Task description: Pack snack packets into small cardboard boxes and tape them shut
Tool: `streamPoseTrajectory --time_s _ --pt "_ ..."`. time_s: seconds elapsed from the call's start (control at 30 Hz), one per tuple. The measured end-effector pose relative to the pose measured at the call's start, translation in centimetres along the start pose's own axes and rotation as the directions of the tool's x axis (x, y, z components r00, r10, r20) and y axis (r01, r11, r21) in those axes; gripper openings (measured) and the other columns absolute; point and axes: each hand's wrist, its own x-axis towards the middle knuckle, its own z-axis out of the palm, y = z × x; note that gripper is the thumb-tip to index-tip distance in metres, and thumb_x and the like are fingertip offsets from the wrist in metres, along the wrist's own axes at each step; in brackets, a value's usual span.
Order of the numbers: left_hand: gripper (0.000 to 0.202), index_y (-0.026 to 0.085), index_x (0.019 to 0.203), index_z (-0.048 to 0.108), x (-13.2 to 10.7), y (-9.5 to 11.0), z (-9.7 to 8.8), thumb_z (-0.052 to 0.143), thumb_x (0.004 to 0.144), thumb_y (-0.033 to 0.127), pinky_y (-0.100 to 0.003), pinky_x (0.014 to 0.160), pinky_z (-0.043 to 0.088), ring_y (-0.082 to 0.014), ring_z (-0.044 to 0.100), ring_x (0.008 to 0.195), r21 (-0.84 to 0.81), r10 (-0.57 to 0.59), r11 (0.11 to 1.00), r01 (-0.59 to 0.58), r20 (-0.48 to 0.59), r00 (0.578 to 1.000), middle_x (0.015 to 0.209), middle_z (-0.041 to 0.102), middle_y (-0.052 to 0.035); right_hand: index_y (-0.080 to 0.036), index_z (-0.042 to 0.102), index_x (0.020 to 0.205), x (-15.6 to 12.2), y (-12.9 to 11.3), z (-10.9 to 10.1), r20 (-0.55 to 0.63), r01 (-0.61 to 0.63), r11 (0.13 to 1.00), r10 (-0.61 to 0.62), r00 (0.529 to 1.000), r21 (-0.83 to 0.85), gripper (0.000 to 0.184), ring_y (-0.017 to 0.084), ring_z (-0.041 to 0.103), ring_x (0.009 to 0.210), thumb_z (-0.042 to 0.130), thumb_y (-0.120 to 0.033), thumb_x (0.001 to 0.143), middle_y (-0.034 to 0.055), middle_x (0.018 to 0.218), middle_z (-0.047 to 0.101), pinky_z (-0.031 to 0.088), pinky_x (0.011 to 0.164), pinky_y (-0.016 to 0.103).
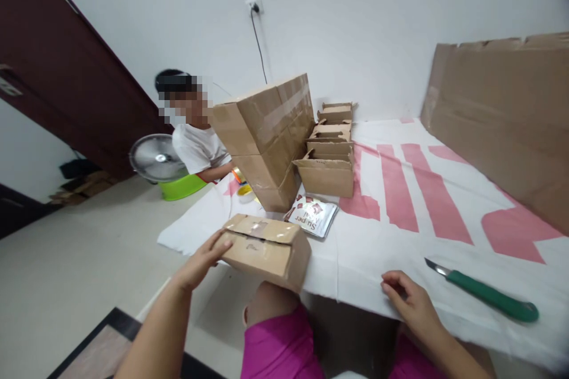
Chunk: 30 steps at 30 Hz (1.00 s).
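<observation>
A small closed cardboard box (271, 251) rests on my knee at the edge of a white sheet with red shapes (400, 213). My left hand (202, 260) lies on the box's left end, fingers wrapped over its top edge. My right hand (411, 302) rests on the sheet's near edge with fingers curled under, nothing visible in it. A green-handled knife (489, 295) lies on the sheet to the right of that hand. A foil packet (312, 216) printed "Super" lies just beyond the box.
A tall stack of taped cartons (267, 136) stands behind the box, with several open small boxes (329, 157) in a row beside it. Flat cardboard (502, 112) leans on the right wall. Another person (195, 142) sits at the far left near a fan (155, 157) and green basin (181, 188).
</observation>
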Motion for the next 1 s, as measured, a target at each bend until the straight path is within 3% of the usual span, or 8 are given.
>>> streamPoseTrajectory --time_s 0.13,0.27,0.4,0.53,0.67,0.83,0.9,1.0 --pt "0.076 0.02 0.123 0.057 -2.4 2.6 5.5 0.067 0.065 0.067 -0.044 0.106 0.041 -0.0343 0.047 0.129 -0.141 0.107 0.986 -0.088 0.135 0.985 0.132 0.059 -0.011 -0.021 0.066 0.095 -0.1 0.5 0.3 -0.015 -0.012 0.998 0.013 1.0 0.061 0.034 0.022 0.067 0.083 0.059 -0.052 0.084 0.0061 0.088 0.072 0.053 0.077 0.033" --pt "0.073 0.019 0.126 0.048 -5.5 5.5 12.4 0.061 0.072 0.067 -0.044 0.11 0.036 -0.0318 0.047 0.129 -0.337 0.187 0.932 -0.132 0.136 0.973 0.133 0.056 -0.0109 -0.02 0.053 0.123 -0.6 0.7 0.4 -0.119 0.057 0.96 -0.025 0.993 0.273 0.052 0.025 0.066 0.098 0.048 -0.06 0.089 0.014 0.115 0.068 0.054 0.086 0.037" --pt "0.07 0.021 0.135 0.037 -8.7 7.6 17.2 0.053 0.082 0.064 -0.044 0.114 0.029 -0.0298 0.038 0.136 -0.405 0.293 0.886 -0.225 0.114 0.949 0.142 0.045 -0.0124 -0.02 0.037 0.141 -1.6 -0.3 0.0 -0.25 0.184 0.951 -0.121 0.961 0.249 0.072 0.029 0.053 0.123 0.029 -0.07 0.09 0.0168 0.141 0.049 0.048 0.097 0.04" --pt "0.072 0.026 0.146 0.018 -9.9 8.4 18.7 0.049 0.089 0.055 -0.045 0.116 0.026 -0.0273 0.031 0.141 -0.482 0.434 0.826 -0.293 0.21 0.876 0.153 0.03 -0.0118 -0.021 0.04 0.14 -2.0 -1.4 -1.9 -0.356 0.165 0.98 -0.114 0.927 0.115 0.071 0.029 0.05 0.127 0.02 -0.068 0.092 0.0147 0.139 0.052 0.043 0.103 0.041" --pt "0.07 0.03 0.147 0.022 -8.9 8.5 18.5 0.053 0.088 0.052 -0.046 0.114 0.03 -0.0291 0.029 0.141 -0.505 0.488 0.795 -0.335 0.206 0.848 0.155 0.026 -0.0095 -0.022 0.059 0.12 -1.3 -0.7 -6.3 -0.371 0.135 0.966 -0.21 0.904 -0.219 0.052 0.028 0.057 0.115 0.031 -0.058 0.095 0.0112 0.123 0.062 0.044 0.099 0.045" --pt "0.057 0.028 0.139 0.039 -7.5 8.1 18.6 0.054 0.088 0.048 -0.047 0.116 0.025 -0.0299 0.023 0.144 -0.461 0.566 0.774 -0.434 0.197 0.8 0.155 0.027 -0.0085 -0.022 0.07 0.102 -1.0 3.1 -11.2 -0.22 0.005 0.666 -0.254 0.942 -0.746 0.037 0.034 0.06 0.1 0.049 -0.047 0.085 0.0117 0.107 0.07 0.046 0.084 0.051" --pt "0.056 0.026 0.139 0.04 -7.3 7.8 19.0 0.052 0.089 0.049 -0.048 0.117 0.022 -0.0294 0.023 0.145 -0.459 0.592 0.757 -0.464 0.183 0.785 0.155 0.028 -0.0091 -0.024 0.07 0.105 -1.0 4.5 -12.0 -0.163 0.006 0.575 -0.243 0.956 -0.818 0.035 0.033 0.061 0.099 0.048 -0.04 0.084 0.0106 0.108 0.07 0.047 0.079 0.049" --pt "0.053 0.025 0.139 0.04 -7.2 7.2 19.5 0.049 0.091 0.048 -0.048 0.118 0.018 -0.0287 0.022 0.145 -0.462 0.61 0.741 -0.488 0.159 0.776 0.155 0.027 -0.0092 -0.022 0.069 0.107 -0.7 5.9 -12.6 -0.139 0.017 0.54 -0.247 0.959 -0.841 0.034 0.032 0.062 0.098 0.047 -0.033 0.084 0.0108 0.106 0.07 0.048 0.08 0.046"
